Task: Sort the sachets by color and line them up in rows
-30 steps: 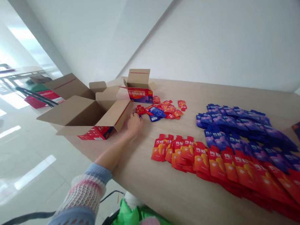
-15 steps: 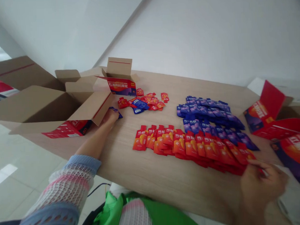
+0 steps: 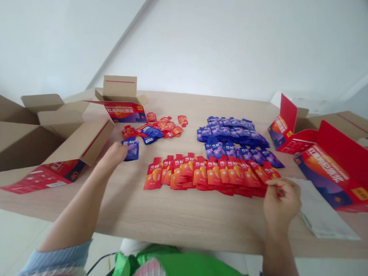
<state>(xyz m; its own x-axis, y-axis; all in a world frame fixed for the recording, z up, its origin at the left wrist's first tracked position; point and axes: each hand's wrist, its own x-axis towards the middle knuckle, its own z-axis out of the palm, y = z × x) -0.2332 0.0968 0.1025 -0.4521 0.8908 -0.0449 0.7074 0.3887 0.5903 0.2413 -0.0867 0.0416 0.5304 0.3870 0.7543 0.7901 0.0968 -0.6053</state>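
Note:
My left hand [image 3: 114, 153] pinches the top edge of a purple sachet [image 3: 131, 150], just right of the big open carton. At the right end of a long overlapping row of red sachets [image 3: 213, 172], my right hand [image 3: 282, 197] has its thumb and fingers closed on the last red sachet [image 3: 271, 172], partly hidden by the fingers. Behind that row lie overlapping rows of purple sachets [image 3: 227, 130]. A loose heap of red sachets [image 3: 168, 125], with some blue ones [image 3: 152, 132] showing their backs, lies past my left hand.
A large open carton [image 3: 63, 146] stands at the left, with a smaller open box [image 3: 125, 112] behind it. Two open red boxes [image 3: 284, 128] [image 3: 332, 169] stand at the right. A white sheet [image 3: 322, 209] lies beside my right hand, near the table's front edge.
The view has swung right. My left hand has come out from beside the carton flap with the purple sachet, which now shows its front. My right hand stays at the red row's right end.

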